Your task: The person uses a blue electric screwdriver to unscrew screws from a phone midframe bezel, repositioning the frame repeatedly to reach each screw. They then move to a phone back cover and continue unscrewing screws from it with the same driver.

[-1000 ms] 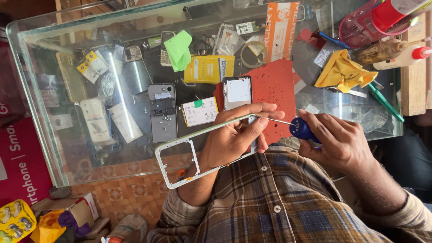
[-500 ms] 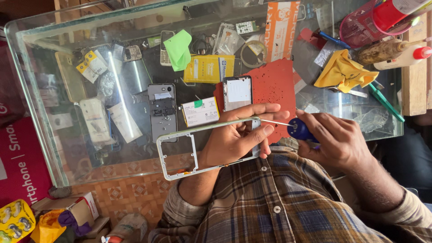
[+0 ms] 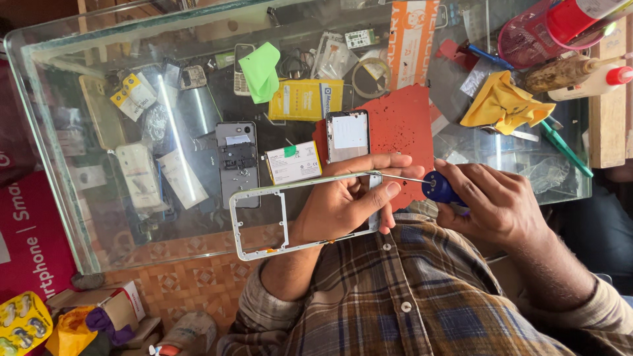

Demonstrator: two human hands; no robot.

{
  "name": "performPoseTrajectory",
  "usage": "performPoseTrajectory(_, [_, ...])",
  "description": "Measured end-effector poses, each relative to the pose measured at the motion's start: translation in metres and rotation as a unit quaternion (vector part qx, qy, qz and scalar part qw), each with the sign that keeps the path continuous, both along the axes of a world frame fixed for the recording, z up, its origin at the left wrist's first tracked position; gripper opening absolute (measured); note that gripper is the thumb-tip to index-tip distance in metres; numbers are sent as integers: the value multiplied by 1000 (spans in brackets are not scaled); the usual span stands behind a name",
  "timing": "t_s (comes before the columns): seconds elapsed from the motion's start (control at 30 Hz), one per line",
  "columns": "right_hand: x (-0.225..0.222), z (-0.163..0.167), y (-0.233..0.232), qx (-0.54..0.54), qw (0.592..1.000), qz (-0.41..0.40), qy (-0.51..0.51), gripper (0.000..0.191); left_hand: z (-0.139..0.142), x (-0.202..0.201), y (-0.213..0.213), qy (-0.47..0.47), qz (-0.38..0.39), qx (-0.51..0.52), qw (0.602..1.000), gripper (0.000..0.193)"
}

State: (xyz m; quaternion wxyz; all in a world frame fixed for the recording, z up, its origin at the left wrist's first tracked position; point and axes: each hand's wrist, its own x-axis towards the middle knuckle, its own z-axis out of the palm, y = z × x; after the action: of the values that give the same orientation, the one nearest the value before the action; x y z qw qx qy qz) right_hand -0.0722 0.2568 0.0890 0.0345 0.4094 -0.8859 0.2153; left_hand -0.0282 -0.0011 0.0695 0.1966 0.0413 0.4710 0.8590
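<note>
My left hand (image 3: pixel 343 201) grips a silver-white phone middle frame (image 3: pixel 257 224) by its right end and holds it over the near edge of the glass counter (image 3: pixel 53 198). In my right hand (image 3: pixel 494 204) is a blue-handled screwdriver (image 3: pixel 438 188). Its thin shaft points left, and the tip meets the frame's top corner beside my left fingers. Just beyond my hands, a phone body with a white panel (image 3: pixel 348 135) lies on a red mat (image 3: pixel 402 125).
On the glass lie an opened grey phone (image 3: pixel 237 161), a white battery (image 3: pixel 293 161), a yellow box (image 3: pixel 306 99), a green cloth (image 3: pixel 260 69), a yellow cloth (image 3: pixel 504 102) and glue bottles (image 3: pixel 580 72). Phone parts fill the shelf below. Boxes sit on the tiled floor (image 3: pixel 191 283).
The frame and my left hand have shifted slightly, and the screwdriver tip stays at the frame's corner. Nothing was picked up or let go.
</note>
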Motion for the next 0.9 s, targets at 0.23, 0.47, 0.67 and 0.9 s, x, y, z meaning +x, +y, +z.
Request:
performPoseTrajectory(0.23, [-1, -1, 1, -4, 1000, 4, 1, 57, 5, -1, -1, -16, -26, 14, 999, 44])
performPoseTrajectory(0.47, [-2, -3, 7, -16, 1000, 7, 22, 55, 13, 1, -3, -5, -9, 9, 1000, 50])
performPoseTrajectory(0.67, [1, -4, 8, 8, 1000, 1, 11, 55, 11, 0, -1, 22, 6, -29, 999, 46])
performPoseTrajectory(0.9, [1, -4, 7, -2, 1000, -1, 8, 56, 7, 2, 2, 15, 44, -42, 998, 40])
